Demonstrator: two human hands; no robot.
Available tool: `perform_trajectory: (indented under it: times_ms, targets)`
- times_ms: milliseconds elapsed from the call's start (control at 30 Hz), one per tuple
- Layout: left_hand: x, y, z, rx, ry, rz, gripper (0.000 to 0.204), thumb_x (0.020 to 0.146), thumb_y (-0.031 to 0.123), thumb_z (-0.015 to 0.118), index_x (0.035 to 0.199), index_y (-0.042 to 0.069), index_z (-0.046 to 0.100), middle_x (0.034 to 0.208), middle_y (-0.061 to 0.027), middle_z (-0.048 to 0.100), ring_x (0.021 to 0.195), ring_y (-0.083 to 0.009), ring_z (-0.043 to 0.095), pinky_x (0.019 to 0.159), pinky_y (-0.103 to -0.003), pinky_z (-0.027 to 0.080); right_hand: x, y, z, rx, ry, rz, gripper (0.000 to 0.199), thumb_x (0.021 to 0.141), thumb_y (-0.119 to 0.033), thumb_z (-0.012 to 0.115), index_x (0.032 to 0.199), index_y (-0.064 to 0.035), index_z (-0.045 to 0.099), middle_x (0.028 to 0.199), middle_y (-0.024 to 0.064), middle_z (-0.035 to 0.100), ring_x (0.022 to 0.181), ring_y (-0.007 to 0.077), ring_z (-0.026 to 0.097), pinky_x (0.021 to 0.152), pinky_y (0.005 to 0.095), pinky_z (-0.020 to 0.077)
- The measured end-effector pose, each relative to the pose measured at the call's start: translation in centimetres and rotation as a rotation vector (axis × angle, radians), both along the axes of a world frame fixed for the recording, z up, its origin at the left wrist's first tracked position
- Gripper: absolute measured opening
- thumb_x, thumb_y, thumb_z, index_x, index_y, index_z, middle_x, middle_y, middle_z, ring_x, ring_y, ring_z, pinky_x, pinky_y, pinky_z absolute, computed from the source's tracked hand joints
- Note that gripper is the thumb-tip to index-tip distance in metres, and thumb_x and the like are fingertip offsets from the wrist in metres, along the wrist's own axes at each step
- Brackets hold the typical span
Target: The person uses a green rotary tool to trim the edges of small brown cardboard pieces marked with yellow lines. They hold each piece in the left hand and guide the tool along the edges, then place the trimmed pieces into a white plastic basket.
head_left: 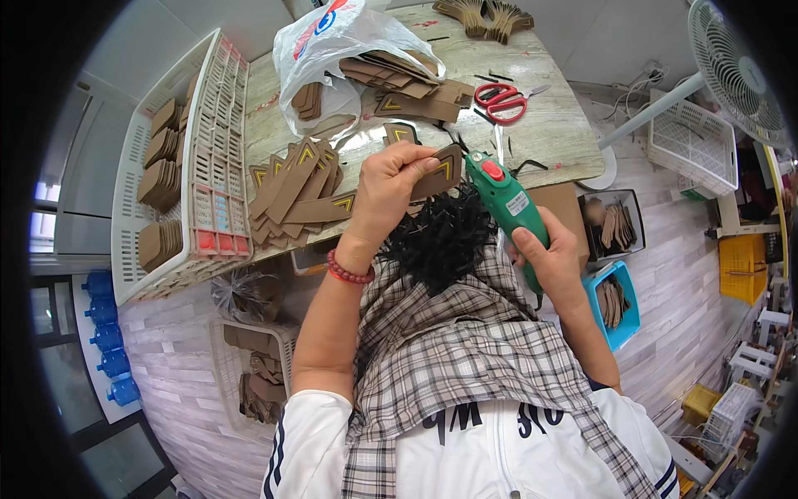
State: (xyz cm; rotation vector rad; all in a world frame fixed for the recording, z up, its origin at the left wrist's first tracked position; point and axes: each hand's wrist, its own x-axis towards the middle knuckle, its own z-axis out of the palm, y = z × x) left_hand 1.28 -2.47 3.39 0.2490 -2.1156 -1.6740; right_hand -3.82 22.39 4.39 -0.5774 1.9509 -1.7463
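Note:
My left hand (389,185) grips a brown cardboard tag (440,170) with a yellow chevron on it, held up above my lap. My right hand (549,259) holds a green glue gun (505,198) with a red button; its nozzle points at the tag's right end. A bundle of black strings (440,237) lies on the plaid cloth (449,333) over my lap, just below the tag. A heap of similar brown tags (299,193) lies on the table edge to the left of my left hand.
A white plastic basket (212,200) with stacked tags stands at the table's left. A plastic bag (349,50) of tags and red scissors (505,100) lie farther back. A blue bin (617,301), a black tray (613,223) and a fan (731,66) are to the right.

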Motion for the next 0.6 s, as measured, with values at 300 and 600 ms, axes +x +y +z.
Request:
perform_trajectory:
  times_ms: [300,600]
  targets:
    - [-1.4,-2.8,1.0,0.158,-0.001,0.186,0.011,0.083,0.004,0.063,0.088,-0.005,0.059,0.08,-0.0069,0.064,0.068,-0.0112,0.06,0.063,-0.026,0.05,0.1,-0.5,0.2,-0.033,-0.039,-0.083,0.039,0.086,-0.029,0.071,0.109,0.001,0.061,0.072,-0.0015,0.058,0.058,0.0036,0.05,0.052,0.02,0.0421]
    - [1.1,-0.7,-5.2,1.617,-0.102,0.17,0.023,0.082,0.001,0.058,0.105,-0.003,0.054,0.094,-0.0146,0.062,0.085,-0.0264,0.058,0.073,-0.039,0.048,0.8,0.3,-0.7,0.008,0.019,-0.052,0.037,0.087,-0.028,0.07,0.108,0.0012,0.06,0.07,-0.0015,0.057,0.058,0.0036,0.05,0.052,0.0203,0.0416]
